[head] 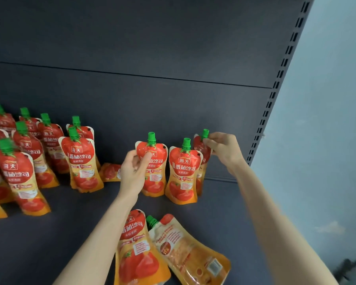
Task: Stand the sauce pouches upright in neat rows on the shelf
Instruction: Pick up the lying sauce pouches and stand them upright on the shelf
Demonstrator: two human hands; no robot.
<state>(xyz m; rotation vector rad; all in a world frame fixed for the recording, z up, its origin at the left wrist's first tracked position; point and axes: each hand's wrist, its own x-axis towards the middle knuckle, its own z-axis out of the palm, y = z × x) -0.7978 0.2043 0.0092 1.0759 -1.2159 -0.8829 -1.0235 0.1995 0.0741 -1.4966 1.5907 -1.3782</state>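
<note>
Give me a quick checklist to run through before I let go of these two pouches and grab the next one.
1. Left hand grips the middle pouch by its upper body; pouch looks upright: ok.
2. Right hand pinches the back pouch near its green cap; it stands turned sideways, not facing front: not ok.
3. Front right pouch stands on its own, free of either hand: ok.
4. Two flat pouches lie at the shelf front, waiting: not ok.
5. A small pouch lies behind the left hand, toppled: not ok.
6. Whether the held pouches' bases sit flat: cannot tell.
</note>
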